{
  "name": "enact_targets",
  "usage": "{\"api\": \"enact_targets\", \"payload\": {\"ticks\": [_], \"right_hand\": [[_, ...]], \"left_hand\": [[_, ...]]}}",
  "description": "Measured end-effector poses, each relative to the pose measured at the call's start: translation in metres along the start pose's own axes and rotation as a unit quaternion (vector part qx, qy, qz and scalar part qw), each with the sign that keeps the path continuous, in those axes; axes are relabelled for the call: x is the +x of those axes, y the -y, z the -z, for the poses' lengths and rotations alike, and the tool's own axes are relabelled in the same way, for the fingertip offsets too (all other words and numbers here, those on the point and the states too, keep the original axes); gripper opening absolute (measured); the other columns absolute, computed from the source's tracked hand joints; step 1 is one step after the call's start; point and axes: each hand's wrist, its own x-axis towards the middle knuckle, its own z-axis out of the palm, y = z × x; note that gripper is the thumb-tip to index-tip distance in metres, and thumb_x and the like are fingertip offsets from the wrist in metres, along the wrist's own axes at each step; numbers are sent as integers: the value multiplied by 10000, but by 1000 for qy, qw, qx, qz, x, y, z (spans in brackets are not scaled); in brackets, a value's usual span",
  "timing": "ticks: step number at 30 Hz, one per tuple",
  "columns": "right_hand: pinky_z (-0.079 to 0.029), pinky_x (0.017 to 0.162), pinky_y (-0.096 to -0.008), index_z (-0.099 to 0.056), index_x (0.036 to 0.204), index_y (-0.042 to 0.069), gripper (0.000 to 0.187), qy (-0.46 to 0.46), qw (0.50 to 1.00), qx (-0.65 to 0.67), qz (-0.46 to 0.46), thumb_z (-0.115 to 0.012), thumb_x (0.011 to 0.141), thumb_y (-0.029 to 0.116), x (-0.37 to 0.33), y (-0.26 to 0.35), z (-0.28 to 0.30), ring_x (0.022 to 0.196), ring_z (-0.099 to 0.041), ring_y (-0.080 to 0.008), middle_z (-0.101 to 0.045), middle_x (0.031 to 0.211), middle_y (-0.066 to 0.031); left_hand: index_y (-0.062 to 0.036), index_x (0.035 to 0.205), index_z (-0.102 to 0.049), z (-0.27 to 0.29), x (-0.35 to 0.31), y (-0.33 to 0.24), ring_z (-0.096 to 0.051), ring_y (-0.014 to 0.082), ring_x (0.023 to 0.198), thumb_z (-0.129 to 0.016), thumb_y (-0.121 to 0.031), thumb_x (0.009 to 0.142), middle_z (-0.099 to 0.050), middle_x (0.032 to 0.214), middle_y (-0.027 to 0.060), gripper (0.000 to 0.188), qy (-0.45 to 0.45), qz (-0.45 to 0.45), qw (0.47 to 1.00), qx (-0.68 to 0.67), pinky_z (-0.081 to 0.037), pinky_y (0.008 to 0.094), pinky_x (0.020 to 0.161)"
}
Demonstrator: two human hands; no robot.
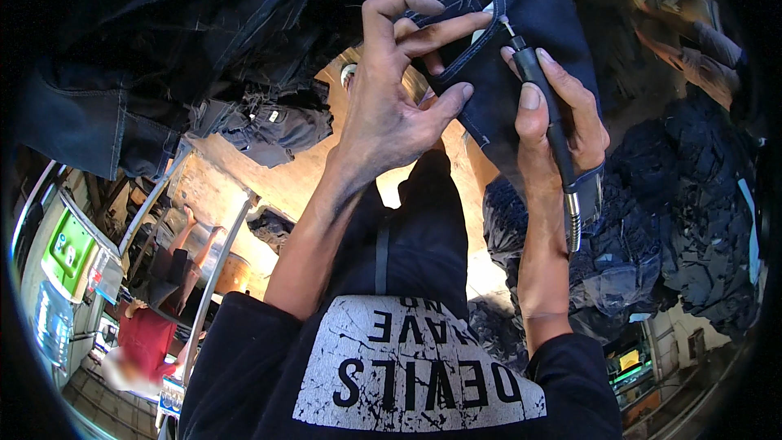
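Note:
Dark navy jeans [546, 0] hang in front of me, with a curved stitched edge like a waistband [472, 49]. My right hand [554, 106] grips a black pen-like rotary tool handpiece [536, 73], which has a ribbed metal cable end at its lower side. The tool's thin metal tip meets the stitched edge. My left hand [395, 90] is at the opening of the jeans, thumb held apart and fingers spread. One of its fingers stretches to the edge near the tip. Behind that edge shows a small whitish patch, too covered to name.
Dark garments [228, 24] hang at the upper left, above a smaller folded pile [281, 122]. Heaps of dark clothing [652, 195] rise on the right. A person in a red top [147, 346] is at the lower left, beside a metal pole [216, 277]. Another person's arm [664, 49] shows upper right.

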Motion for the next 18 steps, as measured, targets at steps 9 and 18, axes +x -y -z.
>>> {"api": "enact_targets", "payload": {"ticks": [9, 18], "right_hand": [[-610, 937, -349, -711, 1264, 3, 302, 63, 997, -44, -3, -718, 1031, 195, -1, 8, 11, 1050, -795, -289, -794, 1128, -239], [-566, 1024, -368, -760, 1158, -5, 224, -71, 972, 201, -99, -694, 1056, 184, -26, 25, 18, 1106, -767, -260, -804, 1122, -167]], "left_hand": [[-104, 1440, -320, 2, 5, 3, -671, 180, 1046, -899, -68, 835, -738, 1397, 118, 838, 3, -24, 1000, -2, -519, 282, 939], [-146, 1480, -316, 9, 2, 11, -685, 138, 1029, -979, -166, 800, -782, 1232, 124, 950, -30, -47, 997, 54, -537, 258, 850]]}}
